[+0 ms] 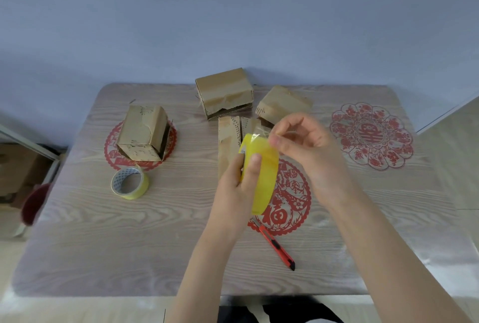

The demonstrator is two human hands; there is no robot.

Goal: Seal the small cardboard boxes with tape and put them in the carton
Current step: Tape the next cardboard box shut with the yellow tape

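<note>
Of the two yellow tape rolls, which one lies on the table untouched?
The thinner roll at the left, near the leftmost box. The fuller roll is held in the left hand.

the left hand [239, 183] holds a yellow tape roll [263, 177] up over the table [103, 245]. the right hand [307, 146] pinches the loose end at the top of the roll. the near box [228, 141] lies just behind it. the left box [142, 133], back box [224, 92] and right box [283, 104] sit farther off. a second tape roll [129, 183] and a red knife [278, 246] lie on the table.
</note>
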